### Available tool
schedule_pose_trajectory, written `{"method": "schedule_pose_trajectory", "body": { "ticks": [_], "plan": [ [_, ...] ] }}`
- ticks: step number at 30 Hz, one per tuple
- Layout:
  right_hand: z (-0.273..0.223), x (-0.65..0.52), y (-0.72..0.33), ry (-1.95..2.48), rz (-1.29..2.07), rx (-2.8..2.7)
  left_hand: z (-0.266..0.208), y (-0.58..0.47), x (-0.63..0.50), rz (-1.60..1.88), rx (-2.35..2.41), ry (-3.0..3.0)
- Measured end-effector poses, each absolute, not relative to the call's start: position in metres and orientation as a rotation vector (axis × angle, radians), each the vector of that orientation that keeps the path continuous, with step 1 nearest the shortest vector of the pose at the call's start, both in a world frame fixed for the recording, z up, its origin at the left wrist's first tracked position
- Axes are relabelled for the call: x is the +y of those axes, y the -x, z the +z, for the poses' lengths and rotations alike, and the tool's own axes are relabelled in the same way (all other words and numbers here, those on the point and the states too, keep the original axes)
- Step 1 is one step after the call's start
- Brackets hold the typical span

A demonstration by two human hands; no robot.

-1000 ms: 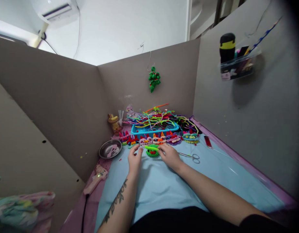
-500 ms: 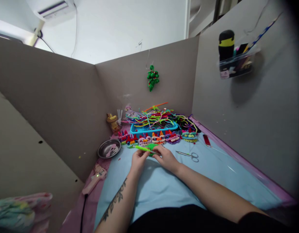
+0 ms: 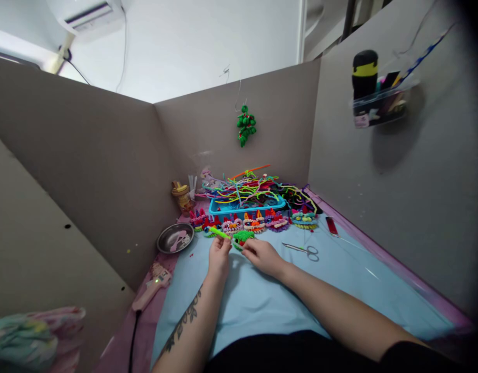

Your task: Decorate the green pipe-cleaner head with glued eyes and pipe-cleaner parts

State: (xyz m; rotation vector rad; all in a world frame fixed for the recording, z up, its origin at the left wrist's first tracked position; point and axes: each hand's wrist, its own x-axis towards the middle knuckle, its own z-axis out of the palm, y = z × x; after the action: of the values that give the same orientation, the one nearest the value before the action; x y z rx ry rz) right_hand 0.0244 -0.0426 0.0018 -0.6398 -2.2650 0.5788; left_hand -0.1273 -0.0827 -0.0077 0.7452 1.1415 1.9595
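My left hand (image 3: pixel 220 254) is closed, pinching a slim neon yellow-green stick (image 3: pixel 218 232) that points up and to the left. My right hand (image 3: pixel 264 256) is closed too, its fingertips pressed together at a small pale, thin piece (image 3: pixel 237 245) that I cannot make out clearly. Just beyond those fingertips sits a fuzzy green figure (image 3: pixel 243 237) with a bit of red on it. Behind it stands a row of several colourful fuzzy animal heads, among them an orange one (image 3: pixel 254 221) and a teal and yellow one (image 3: pixel 304 219).
Scissors (image 3: pixel 301 250) lie right of my hands. A blue tray (image 3: pixel 246 210) heaped with pipe cleaners stands behind the row. At the left are a metal bowl (image 3: pixel 175 238) and a pink glue gun (image 3: pixel 151 291) with a cord. Grey partitions (image 3: pixel 239 155) surround the table.
My hands have moved apart, the left one drawing the neon stick away from the right. The green figure, partly covered by my fingers before, now shows more fully.
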Motion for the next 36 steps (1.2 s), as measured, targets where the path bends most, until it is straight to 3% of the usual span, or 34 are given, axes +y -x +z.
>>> {"method": "schedule_pose_trajectory", "body": {
  "ticks": [27,36],
  "plan": [
    [0.009,-0.048,-0.010,0.665,0.508,-2.359,-0.011,0.141,-0.071,2.122,0.746,-0.439],
    [0.002,-0.046,-0.018,0.742,0.456,-2.333,0.006,0.139,-0.082,1.952,0.768,-0.485]
  ]
}}
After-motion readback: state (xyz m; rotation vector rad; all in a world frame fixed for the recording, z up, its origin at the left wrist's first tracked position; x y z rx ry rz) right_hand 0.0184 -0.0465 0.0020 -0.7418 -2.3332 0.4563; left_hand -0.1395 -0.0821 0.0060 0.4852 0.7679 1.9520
